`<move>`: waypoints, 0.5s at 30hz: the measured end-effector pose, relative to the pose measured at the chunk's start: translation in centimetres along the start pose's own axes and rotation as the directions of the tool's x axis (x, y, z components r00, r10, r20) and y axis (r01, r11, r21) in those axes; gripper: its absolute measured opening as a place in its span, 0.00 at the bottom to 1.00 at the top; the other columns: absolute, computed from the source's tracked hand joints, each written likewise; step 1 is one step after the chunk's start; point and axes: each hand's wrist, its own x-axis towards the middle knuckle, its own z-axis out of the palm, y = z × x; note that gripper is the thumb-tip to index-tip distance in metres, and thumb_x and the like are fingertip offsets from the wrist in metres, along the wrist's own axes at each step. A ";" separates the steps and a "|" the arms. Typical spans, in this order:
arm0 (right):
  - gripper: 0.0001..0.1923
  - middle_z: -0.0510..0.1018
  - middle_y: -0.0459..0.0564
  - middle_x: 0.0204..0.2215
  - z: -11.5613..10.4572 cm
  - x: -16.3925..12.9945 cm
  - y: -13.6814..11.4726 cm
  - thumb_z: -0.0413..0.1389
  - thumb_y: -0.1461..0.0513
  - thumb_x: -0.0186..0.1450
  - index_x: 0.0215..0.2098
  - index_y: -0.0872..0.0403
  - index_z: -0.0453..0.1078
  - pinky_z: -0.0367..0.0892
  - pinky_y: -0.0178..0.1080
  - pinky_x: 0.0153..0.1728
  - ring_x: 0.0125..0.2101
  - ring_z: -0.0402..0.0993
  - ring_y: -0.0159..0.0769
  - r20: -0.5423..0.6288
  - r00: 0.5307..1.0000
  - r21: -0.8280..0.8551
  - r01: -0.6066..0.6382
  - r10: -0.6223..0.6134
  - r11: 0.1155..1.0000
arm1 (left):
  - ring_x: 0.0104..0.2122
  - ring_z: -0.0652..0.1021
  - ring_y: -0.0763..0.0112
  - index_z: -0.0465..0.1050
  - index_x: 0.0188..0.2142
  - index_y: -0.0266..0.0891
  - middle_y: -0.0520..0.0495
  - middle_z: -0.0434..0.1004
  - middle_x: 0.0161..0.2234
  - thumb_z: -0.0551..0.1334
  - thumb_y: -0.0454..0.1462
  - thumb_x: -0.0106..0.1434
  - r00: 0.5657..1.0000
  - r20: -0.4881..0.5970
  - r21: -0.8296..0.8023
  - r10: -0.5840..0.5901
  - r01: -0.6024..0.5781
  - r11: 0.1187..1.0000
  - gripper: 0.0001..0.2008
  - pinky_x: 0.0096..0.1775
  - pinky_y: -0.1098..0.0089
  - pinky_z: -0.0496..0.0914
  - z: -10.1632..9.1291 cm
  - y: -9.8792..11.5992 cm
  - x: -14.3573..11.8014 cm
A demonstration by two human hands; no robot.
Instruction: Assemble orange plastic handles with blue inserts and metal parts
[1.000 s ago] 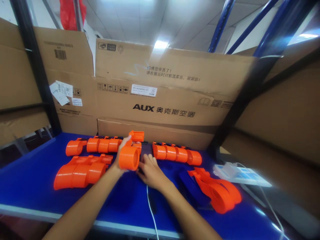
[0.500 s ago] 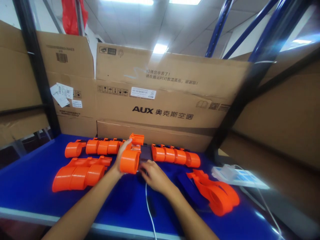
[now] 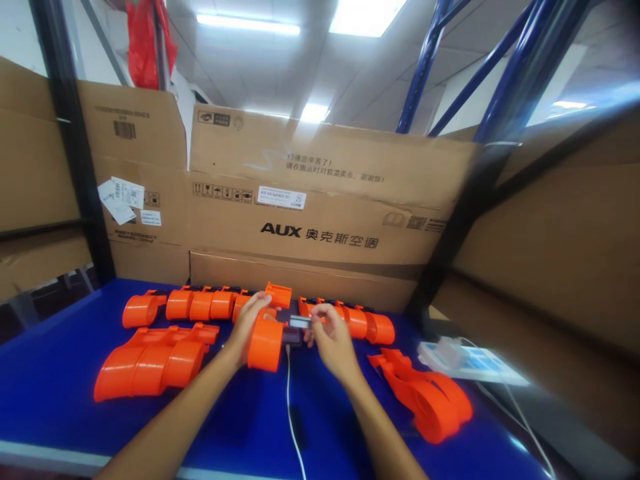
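Two hands worked at an orange ribbed plastic cylinder piece on a blue tabletop.

The left hand [image 3: 249, 325] was wrapped around the orange ribbed plastic cylinder [image 3: 265, 344], at twelve o'clock from the person. The right hand [image 3: 331, 337] pinched a small light flat tag [image 3: 299, 323] over a dark device [image 3: 291, 328] at the cylinder's three o'clock. A white cable [image 3: 291, 407] ran toward six o'clock.

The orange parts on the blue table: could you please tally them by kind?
Ribbed tube rows along the back: 2
Wide ribbed shells: 2
Ring piece under the left hand: 1
Total: 5
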 end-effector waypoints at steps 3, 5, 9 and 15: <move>0.15 0.71 0.41 0.30 -0.7 0.4 -0.7 0.59 0.52 0.64 0.43 0.49 0.62 0.72 0.36 0.22 0.22 0.73 0.31 -0.121 0.991 0.260 -0.025 0.058 0.965 | 0.20 0.75 0.74 0.69 0.39 0.40 0.50 0.79 0.31 0.70 0.45 0.52 0.998 0.052 0.113 0.024 -0.030 0.993 0.19 0.24 0.74 0.68 0.3 -0.8 -0.3; 0.16 0.72 0.42 0.32 -0.9 0.5 -1.1 0.61 0.53 0.62 0.43 0.48 0.63 0.74 0.37 0.24 0.23 0.74 0.31 -0.152 0.986 0.325 -0.013 0.066 0.946 | 0.22 0.77 0.72 0.70 0.42 0.39 0.48 0.80 0.33 0.70 0.45 0.53 0.996 0.083 0.183 0.020 -0.035 0.982 0.21 0.25 0.72 0.69 0.3 -1.2 -0.4; 0.18 0.75 0.45 0.30 -0.8 0.4 -1.4 0.63 0.54 0.61 0.46 0.51 0.67 0.77 0.38 0.29 0.27 0.76 0.33 -0.162 0.985 0.318 -0.006 0.061 0.948 | 0.22 0.78 0.69 0.69 0.43 0.40 0.48 0.80 0.34 0.70 0.47 0.53 0.995 0.103 0.234 -0.004 -0.020 0.972 0.22 0.25 0.71 0.69 0.4 -1.5 -0.4; 0.20 0.80 0.50 0.35 -0.9 0.2 -1.7 0.64 0.53 0.60 0.47 0.53 0.71 0.77 0.43 0.36 0.30 0.79 0.37 -0.240 0.969 0.244 0.008 0.052 0.970 | 0.21 0.79 0.69 0.69 0.41 0.39 0.47 0.81 0.34 0.69 0.49 0.54 0.992 0.127 0.266 -0.004 -0.030 0.964 0.22 0.24 0.72 0.68 0.6 -1.2 -0.7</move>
